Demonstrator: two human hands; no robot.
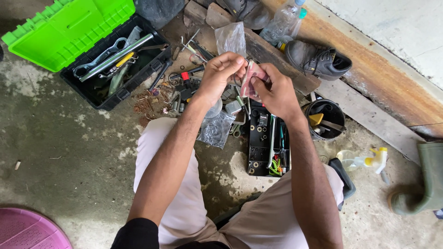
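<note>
Both hands [249, 83] on small packet [253, 79]

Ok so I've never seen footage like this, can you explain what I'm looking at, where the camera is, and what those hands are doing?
There is no machine here: these are a person's two bare hands, filmed by one camera worn on the head, looking down past the knees at a concrete floor. The left hand and right hand meet around a small reddish packet, each pinching it. On the floor lie an open black toolbox with a green lid holding spanners, a narrow black parts tray, loose bits of hardware, clear plastic bags, a small black bucket, a spray bottle, a worn black shoe and a green rubber boot.
</note>
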